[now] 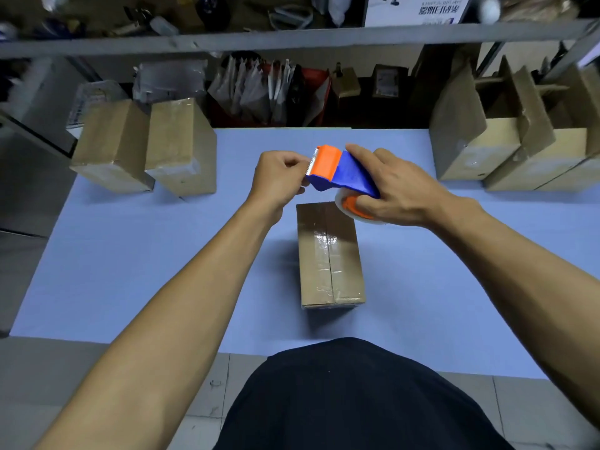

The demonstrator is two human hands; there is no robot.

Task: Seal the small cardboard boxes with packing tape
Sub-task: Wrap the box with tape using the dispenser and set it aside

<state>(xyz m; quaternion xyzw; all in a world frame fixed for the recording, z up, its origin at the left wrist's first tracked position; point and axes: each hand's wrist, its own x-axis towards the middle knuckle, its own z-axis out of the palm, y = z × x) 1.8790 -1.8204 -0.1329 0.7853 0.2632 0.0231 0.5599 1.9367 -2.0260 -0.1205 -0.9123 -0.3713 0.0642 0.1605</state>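
Observation:
A small cardboard box (329,254) lies at the middle of the blue table (146,261), its top flaps closed with clear tape along the seam. Above its far end my right hand (393,186) grips a blue and orange tape dispenser (341,172) holding a clear tape roll. My left hand (279,178) pinches at the dispenser's toothed cutter end, where the tape end sits; the tape itself is too clear to make out.
Two closed cardboard boxes (149,147) stand at the table's far left. Open-flapped boxes (506,138) stand at the far right. A shelf rail (292,40) with clutter runs behind, bags below it.

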